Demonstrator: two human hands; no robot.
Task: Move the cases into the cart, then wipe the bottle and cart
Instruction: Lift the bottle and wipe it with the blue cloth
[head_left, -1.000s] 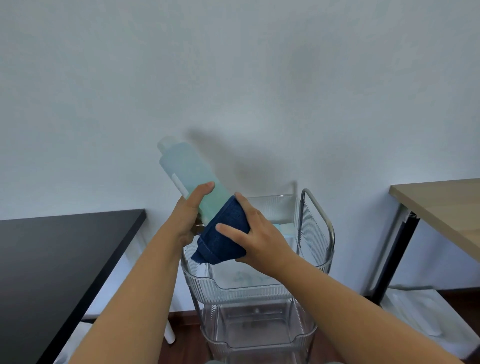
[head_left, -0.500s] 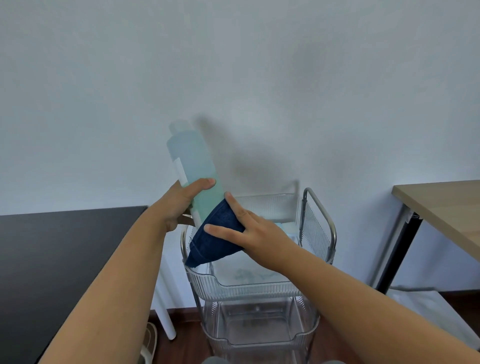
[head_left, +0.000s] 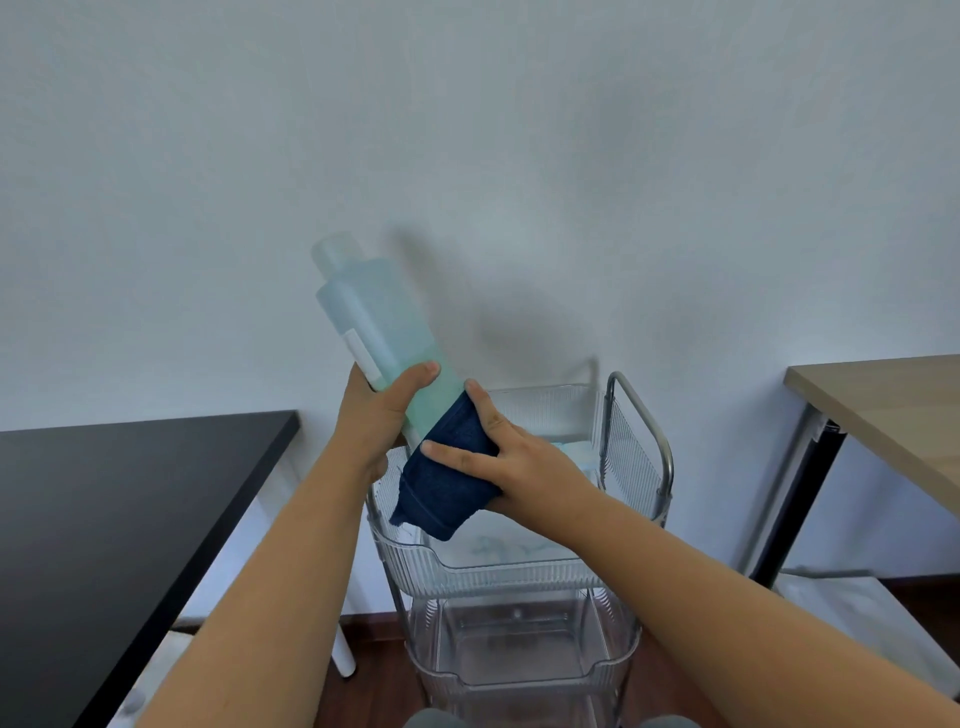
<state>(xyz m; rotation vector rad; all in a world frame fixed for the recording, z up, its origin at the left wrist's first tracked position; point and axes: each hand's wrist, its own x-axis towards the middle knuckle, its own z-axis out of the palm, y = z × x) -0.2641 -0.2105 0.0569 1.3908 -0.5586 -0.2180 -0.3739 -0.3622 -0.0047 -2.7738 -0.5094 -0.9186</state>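
Left hand (head_left: 375, 415) grip curled round tilted bottle (head_left: 379, 322), right hand (head_left: 511, 460) grip wrapping cloth (head_left: 449, 480) around base — above cart (head_left: 644, 457)

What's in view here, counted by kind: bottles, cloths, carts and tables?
Bottles: 1, the pale green bottle
Cloths: 1, the dark blue cloth
Carts: 1, the clear cart
Tables: 2, the black table and the wooden table
Total: 5

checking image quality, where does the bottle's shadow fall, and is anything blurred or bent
Head view: the bottle casts a soft shadow up and right on the wall; its cap edge looks slightly soft; the wide lens bows the black table and wooden table edges.
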